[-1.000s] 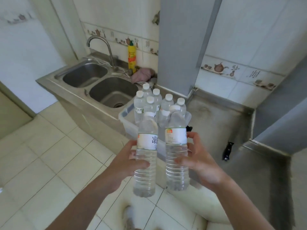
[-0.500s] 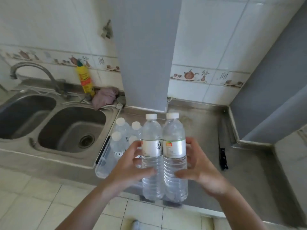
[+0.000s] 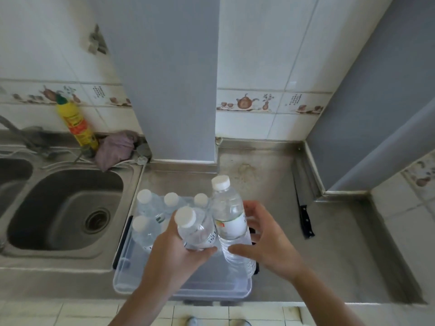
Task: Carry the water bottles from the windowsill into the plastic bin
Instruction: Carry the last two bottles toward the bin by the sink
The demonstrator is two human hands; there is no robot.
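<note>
A clear plastic bin [image 3: 131,283] stands on the steel counter just right of the sink, with several white-capped water bottles [image 3: 148,208] upright in its far half. My left hand [image 3: 174,257] grips one clear water bottle [image 3: 195,227], tilted toward me over the bin. My right hand [image 3: 268,241] holds a second bottle [image 3: 229,217] with a white label, right beside the first, its base low inside the bin's right side. The windowsill is out of view.
A double steel sink [image 3: 61,208] lies at the left. A yellow detergent bottle [image 3: 76,123] and a purple rag [image 3: 115,149] sit behind it. A black-handled knife [image 3: 303,212] lies on the counter [image 3: 282,180] to the right. A grey pillar [image 3: 169,78] rises behind the bin.
I have stepped closer and both hands have lowered the two bottles over and into the bin. The bottles have tilted and the view now looks steeply down.
</note>
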